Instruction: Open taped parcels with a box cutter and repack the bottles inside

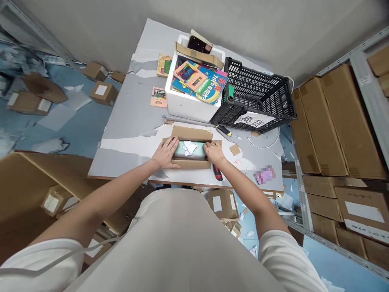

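A small cardboard box [191, 164] lies on the table in front of me with its flaps folded open. Inside it is a flat, pale green item [199, 150] with a crumpled piece of white paper [189, 147] on top. My left hand [165, 154] grips the box's left end, thumb on the near side and fingers over the far side. At the right end, my right hand [213, 151] has its fingers curled over the box edge, close to the green item; its fingertips are partly hidden. A red and black utility knife [217, 173] lies just below my right wrist.
Behind the box stand a white foam box [191, 108] full of books and a black plastic crate [258, 95]. Yellow-handled pliers [224, 130] lie near the crate. A pinkish, pixelated item [265, 174] is at the right. Cartons fill the shelf [354, 121] on the right.
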Available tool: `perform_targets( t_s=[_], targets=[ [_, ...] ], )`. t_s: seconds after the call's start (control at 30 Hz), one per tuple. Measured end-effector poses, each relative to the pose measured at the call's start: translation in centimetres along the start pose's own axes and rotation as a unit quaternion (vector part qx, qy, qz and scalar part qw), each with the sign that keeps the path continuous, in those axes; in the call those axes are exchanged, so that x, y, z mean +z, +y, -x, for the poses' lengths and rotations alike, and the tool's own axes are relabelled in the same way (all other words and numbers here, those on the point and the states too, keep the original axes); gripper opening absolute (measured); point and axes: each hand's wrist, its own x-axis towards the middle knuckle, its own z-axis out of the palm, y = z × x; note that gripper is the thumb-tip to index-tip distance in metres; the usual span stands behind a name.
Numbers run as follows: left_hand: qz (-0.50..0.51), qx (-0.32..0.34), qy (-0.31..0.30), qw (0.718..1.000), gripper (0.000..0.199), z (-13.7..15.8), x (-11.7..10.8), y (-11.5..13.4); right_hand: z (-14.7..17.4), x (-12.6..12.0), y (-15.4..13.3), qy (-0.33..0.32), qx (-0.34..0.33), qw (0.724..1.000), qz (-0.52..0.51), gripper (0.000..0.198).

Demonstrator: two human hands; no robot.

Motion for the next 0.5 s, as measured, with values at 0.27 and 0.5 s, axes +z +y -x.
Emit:
perform_targets(
  t_s=[0.27, 0.5],
  targets=[
    [0.170, 0.042, 0.111, 0.978, 0.138, -0.3, 3.0, -2.5, -3.5, 1.5, -2.0, -0.037, 0.050, 0.998, 0.024, 0.032],
    [0.163, 0.041, 0.117, 0.979, 0.134, -0.5, 2.7, -2.6, -3.5, 2.0, -0.4, -0.062, -0.050, 0.996, 0.043, 0.074]
  ],
)
